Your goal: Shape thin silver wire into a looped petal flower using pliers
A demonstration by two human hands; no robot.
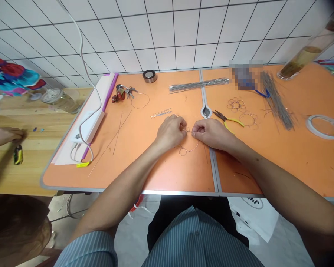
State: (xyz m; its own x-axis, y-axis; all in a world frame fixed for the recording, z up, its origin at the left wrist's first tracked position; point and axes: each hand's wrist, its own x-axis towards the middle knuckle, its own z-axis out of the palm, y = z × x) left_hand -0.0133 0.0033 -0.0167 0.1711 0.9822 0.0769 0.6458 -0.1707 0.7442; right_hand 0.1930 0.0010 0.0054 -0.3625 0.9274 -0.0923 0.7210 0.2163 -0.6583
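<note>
A thin copper-coloured wire shape (pixel 188 150) with small loops hangs between and below my hands at the middle of the orange table. My left hand (pixel 171 130) pinches its upper left part. From the right, my right hand (pixel 211 132) pinches the wire, its fingertips a short gap from the left ones. Just beyond my right hand lie pliers (pixel 225 118) with yellow handles. Two looped wire shapes, one flower-like (pixel 236 105) and one ring-like (pixel 248 119), rest to the right. Short straight wires (pixel 161 112) lie behind my left hand.
Wire bundles (pixel 199 85) (pixel 278 100), a tape roll (pixel 149 76), keys (pixel 129 91) and a white ring (pixel 325 127) are on the orange table (pixel 139 181). A white cable (pixel 82 55) crosses a power strip (pixel 91 128) at left. Another person's hand (pixel 8 136) rests on the wooden table.
</note>
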